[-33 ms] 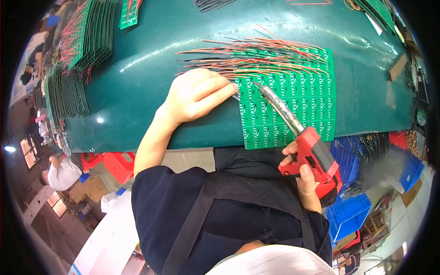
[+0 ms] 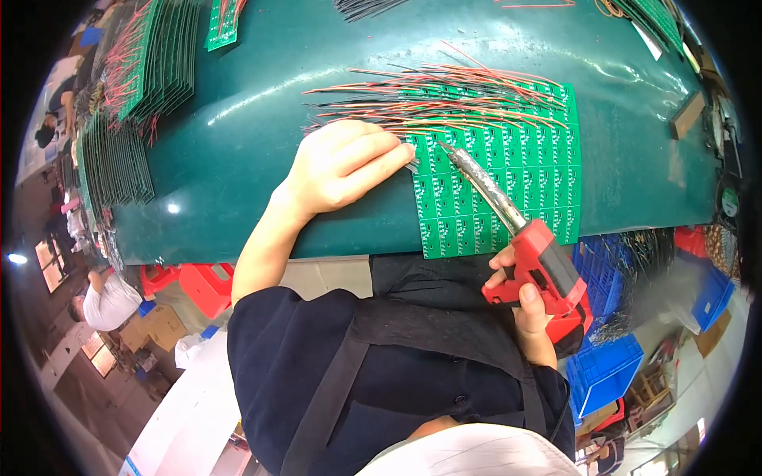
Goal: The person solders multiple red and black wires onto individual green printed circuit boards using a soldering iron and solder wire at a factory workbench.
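Barely shifted in the head view is the left hand [image 2: 345, 163], curled over wires [image 2: 468, 105] just left of the green circuit panel [image 2: 521, 181] on the counter [image 2: 635, 174]; its grip cannot be told. Above the panel, a soldering iron [image 2: 548, 258] is grasped by the right hand [image 2: 530, 308]; little progress seems made.

Cardboard boxes [image 2: 167, 325] near a red stool [image 2: 205, 290] at left — blue crate [image 2: 609, 385] lower right.
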Motion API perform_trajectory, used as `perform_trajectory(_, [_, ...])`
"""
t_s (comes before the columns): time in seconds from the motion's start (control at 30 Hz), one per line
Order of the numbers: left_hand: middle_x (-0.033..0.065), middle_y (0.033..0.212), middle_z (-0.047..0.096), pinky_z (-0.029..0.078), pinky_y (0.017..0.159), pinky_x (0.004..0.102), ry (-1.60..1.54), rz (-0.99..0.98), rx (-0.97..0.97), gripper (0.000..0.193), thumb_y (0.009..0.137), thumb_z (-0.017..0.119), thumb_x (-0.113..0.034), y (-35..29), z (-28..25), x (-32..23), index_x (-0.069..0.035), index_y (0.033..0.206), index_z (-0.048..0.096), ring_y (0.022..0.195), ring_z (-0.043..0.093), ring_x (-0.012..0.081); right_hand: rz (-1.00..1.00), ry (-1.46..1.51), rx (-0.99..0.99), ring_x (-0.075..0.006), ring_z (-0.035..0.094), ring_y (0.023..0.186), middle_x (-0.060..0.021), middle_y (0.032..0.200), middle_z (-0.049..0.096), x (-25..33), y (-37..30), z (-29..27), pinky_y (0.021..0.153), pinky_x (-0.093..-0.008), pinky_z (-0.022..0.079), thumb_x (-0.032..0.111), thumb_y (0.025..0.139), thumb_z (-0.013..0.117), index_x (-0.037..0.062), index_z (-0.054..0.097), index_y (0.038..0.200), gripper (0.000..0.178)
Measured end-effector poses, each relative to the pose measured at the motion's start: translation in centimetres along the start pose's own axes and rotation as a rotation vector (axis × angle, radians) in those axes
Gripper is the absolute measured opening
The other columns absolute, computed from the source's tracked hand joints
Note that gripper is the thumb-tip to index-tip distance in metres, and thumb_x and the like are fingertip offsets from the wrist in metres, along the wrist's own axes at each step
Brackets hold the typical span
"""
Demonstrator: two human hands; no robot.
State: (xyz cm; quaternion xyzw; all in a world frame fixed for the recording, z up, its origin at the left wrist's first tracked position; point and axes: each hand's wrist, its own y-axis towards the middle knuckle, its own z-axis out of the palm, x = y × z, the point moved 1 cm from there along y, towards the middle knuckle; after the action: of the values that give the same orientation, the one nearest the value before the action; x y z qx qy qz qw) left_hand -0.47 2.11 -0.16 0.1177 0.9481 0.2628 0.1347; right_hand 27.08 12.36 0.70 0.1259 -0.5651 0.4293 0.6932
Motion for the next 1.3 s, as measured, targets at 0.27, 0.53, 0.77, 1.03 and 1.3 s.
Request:
perform_trajectory(0.27, [0.0071, 0.08, 0.062, 0.051, 0.057, 0.0292, 0.005, -0.079, 0.066, 0.029, 0.065, 0.065, -0.005, 0.6, 0.7, -0.7, -0.002, 0.094, 0.066, 0.067, 0.061, 0.0208, 0.016, 0.059, 0.133, -0.0205, 0.062, 0.071, -0.0176, 0.095, 0.059, -1.5, -0.4, -1.6, 0.058, -0.0294, 0.052, 0.022, 0.082, 0.062, -0.0084, 0.033, 0.128, 0.063])
perform_trajectory(0.53, [0.0063, 0.08, 0.06, 0.05, 0.056, 0.0288, 0.063, -0.06, 0.092, 0.031, 0.063, 0.064, -0.006, 0.8, 0.7, -0.8, -0.002, 0.095, 0.066, 0.067, 0.06, 0.02, 0.058, 0.055, 0.106, -0.0191, 0.062, 0.07, -0.0181, 0.095, 0.06, -1.4, -0.3, -1.4, 0.057, -0.028, 0.052, 0.016, 0.082, 0.06, -0.0087, 0.036, 0.127, 0.057])
perform_trajectory(0.77, [0.0041, 0.083, 0.058, 0.05, 0.06, 0.0274, 0.091, -0.018, 0.109, 0.031, 0.064, 0.065, -0.009, 1.0, 0.7, -0.6, -0.003, 0.094, 0.063, 0.071, 0.058, 0.0166, 0.141, -0.002, 0.088, -0.0185, 0.061, 0.066, -0.0173, 0.093, 0.06, -1.3, -0.7, -1.8, 0.058, -0.0274, 0.053, 0.019, 0.082, 0.062, -0.0075, 0.036, 0.126, 0.058])
perform_trajectory(1.03, [0.0038, 0.082, 0.057, 0.051, 0.06, 0.0279, 0.115, -0.031, 0.116, 0.029, 0.064, 0.065, -0.009, 0.9, 0.6, -0.8, -0.004, 0.093, 0.063, 0.071, 0.058, 0.0166, -0.004, 0.032, 0.053, -0.0229, 0.058, 0.087, -0.0164, 0.097, 0.055, -0.2, 0.0, -0.8, 0.057, -0.0296, 0.054, 0.035, 0.08, 0.062, -0.0056, 0.043, 0.118, 0.058])
perform_trajectory(1.3, [0.0048, 0.085, 0.058, 0.05, 0.058, 0.028, 0.051, -0.038, 0.067, 0.03, 0.064, 0.065, -0.008, 1.4, 0.4, -0.6, -0.004, 0.093, 0.064, 0.07, 0.059, 0.0172, -0.047, 0.028, -0.031, -0.0235, 0.058, 0.084, -0.0181, 0.092, 0.055, 0.2, -0.1, -0.7, 0.053, -0.0283, 0.053, 0.035, 0.079, 0.061, -0.009, 0.05, 0.107, 0.053])
